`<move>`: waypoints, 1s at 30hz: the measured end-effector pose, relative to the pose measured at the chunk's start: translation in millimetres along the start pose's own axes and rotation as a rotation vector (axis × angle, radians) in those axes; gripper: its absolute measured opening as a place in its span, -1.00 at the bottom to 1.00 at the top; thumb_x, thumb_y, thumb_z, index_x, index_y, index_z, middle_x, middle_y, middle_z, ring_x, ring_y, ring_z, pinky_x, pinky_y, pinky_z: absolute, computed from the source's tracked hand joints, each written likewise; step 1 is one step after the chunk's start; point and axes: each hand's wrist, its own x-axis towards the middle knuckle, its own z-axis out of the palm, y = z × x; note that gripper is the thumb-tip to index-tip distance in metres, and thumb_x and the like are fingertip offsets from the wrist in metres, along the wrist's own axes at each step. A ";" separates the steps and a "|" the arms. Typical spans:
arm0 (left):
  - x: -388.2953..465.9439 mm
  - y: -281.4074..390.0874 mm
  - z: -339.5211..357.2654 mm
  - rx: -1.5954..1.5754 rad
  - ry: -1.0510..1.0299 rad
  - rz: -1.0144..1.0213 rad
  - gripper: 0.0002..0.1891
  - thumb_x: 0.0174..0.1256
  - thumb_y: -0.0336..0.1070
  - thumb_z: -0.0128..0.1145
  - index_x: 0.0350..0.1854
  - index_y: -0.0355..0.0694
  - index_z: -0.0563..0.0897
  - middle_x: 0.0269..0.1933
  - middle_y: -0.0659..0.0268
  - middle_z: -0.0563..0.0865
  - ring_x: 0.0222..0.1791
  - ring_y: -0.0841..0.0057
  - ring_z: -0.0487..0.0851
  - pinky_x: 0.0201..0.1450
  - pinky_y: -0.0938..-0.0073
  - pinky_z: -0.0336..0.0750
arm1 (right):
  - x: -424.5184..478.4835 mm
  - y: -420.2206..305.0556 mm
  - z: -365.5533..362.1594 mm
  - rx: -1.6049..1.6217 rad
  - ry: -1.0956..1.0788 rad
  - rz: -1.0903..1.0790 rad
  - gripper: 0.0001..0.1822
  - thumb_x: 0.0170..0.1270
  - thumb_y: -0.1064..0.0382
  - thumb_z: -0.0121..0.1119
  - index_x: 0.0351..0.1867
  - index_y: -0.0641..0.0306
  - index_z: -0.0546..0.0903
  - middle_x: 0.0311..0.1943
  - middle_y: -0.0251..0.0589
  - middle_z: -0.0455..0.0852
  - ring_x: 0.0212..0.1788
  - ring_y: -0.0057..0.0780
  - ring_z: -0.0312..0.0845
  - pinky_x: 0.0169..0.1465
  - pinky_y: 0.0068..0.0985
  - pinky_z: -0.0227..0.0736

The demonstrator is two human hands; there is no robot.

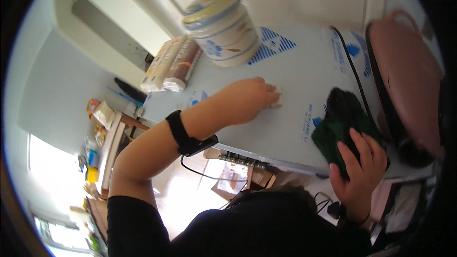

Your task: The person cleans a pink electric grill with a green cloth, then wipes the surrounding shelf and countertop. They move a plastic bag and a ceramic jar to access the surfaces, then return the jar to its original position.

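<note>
My left hand (255,98), with a black band and a device on the forearm, is bent over the film-covered tabletop (285,128). Its fingers are closed on a small whitish piece (277,97), mostly hidden and too blurred to name. On the right, my right hand (360,167) lies on a crumpled dark green cloth (332,132), fingers slightly apart and not closed around it. A lidded ceramic jar (225,32) with blue flower decoration stands beyond my left hand.
Plastic-wrapped packs (182,64) lie left of the jar. A black cable (350,57) runs across the tabletop beside a pink case-like object (407,85) at the right. Below the near edge are an open cardboard box (260,178) and more cables. A cluttered wooden table (114,142) stands at the left.
</note>
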 end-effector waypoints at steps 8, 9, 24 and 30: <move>-66.9 50.1 -1.0 -0.065 0.013 0.044 -0.65 0.22 -0.50 0.13 0.09 -0.30 0.57 0.20 0.07 0.58 0.02 0.20 0.59 0.03 0.32 0.59 | -0.9 -5.3 0.6 -0.006 -0.003 0.076 -0.59 0.20 0.04 0.13 0.01 0.19 0.67 0.20 -0.08 0.59 0.18 -0.02 0.43 0.21 -0.06 0.24; -61.0 48.7 1.7 -0.070 0.007 0.018 -0.68 0.24 -0.47 0.12 0.07 -0.30 0.58 0.18 0.07 0.59 0.02 0.19 0.59 0.03 0.32 0.59 | 1.1 -7.7 1.0 -0.011 0.002 0.093 -0.57 0.18 0.04 0.14 0.03 0.19 0.66 0.21 -0.08 0.58 0.19 -0.02 0.42 0.22 -0.06 0.23; -63.5 35.5 25.3 0.104 0.053 -0.185 -0.83 0.21 -0.45 0.08 -0.20 -0.25 0.68 -0.11 0.13 0.69 -0.09 0.13 0.66 -0.06 0.21 0.61 | 1.0 -12.0 0.5 -0.048 0.007 0.082 -0.52 0.24 0.07 0.12 0.13 0.27 0.60 0.25 0.00 0.53 0.21 0.03 0.42 0.28 -0.05 0.21; -234.1 -27.6 35.0 -0.069 0.219 -0.578 -0.52 0.20 -0.62 0.05 0.18 -0.12 0.62 0.23 0.12 0.63 0.02 0.11 0.59 0.17 0.24 0.47 | 3.7 -20.0 0.8 -0.078 0.027 0.077 -0.55 0.28 0.09 0.12 0.15 0.21 0.60 0.26 -0.08 0.53 0.22 -0.02 0.42 0.29 -0.05 0.22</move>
